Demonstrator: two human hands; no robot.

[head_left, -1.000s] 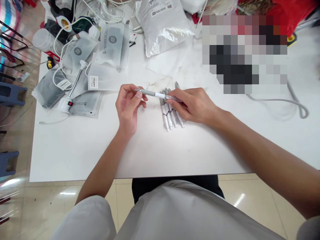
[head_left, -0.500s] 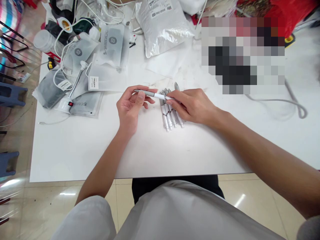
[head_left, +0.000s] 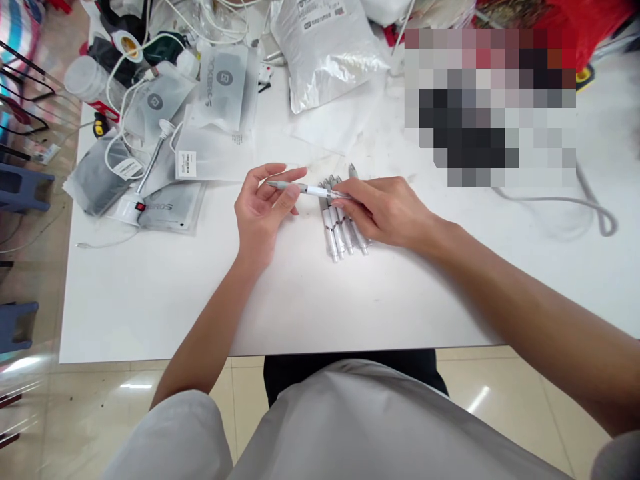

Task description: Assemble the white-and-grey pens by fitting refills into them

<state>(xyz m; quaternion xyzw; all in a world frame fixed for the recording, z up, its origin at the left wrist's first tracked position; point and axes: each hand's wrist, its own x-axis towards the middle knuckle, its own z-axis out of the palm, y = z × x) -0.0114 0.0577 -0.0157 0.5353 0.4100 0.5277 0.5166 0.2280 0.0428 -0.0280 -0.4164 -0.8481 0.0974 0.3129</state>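
A grey-and-white pen is held nearly level above the table, its grey tip pointing left. My right hand pinches its rear end between thumb and fingers. At the grey grip, the thumb of my left hand presses on the pen, with the other fingers curved behind and the index finger raised off it. Several similar pens lie side by side on the white table, just below the held pen and partly covered by my right hand.
Grey packaged pouches, a white lamp-like device and tangled cables crowd the back left. A silvery plastic parcel sits at the back centre. On the right lies a grey cable loop beside a blurred-out area. The table's front edge is close to my body.
My left index finger has lifted away from the pen, and the left thumb has slid slightly right along the grip. The pen has shifted a little; my right hand stays nearly still.
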